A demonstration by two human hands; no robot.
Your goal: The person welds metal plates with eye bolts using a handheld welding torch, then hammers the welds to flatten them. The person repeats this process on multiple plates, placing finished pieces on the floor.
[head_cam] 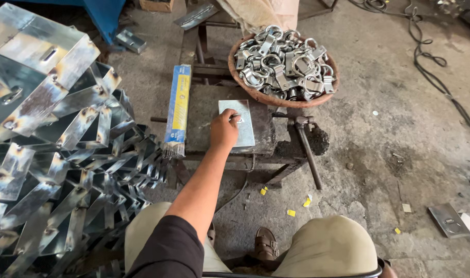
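Fingers of the left hand [224, 128] pinch a small metal piece against the flat rectangular galvanised steel plate [237, 122] on the dark workbench [204, 123], arm stretched forward, wrist bent down

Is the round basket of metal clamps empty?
No, the round basket is heaped with shiny metal clamps up to its rim.

The left hand [223, 129] hides part of the metal plate [240, 121], and the stack of metal brackets [55, 144] runs past the left edge.
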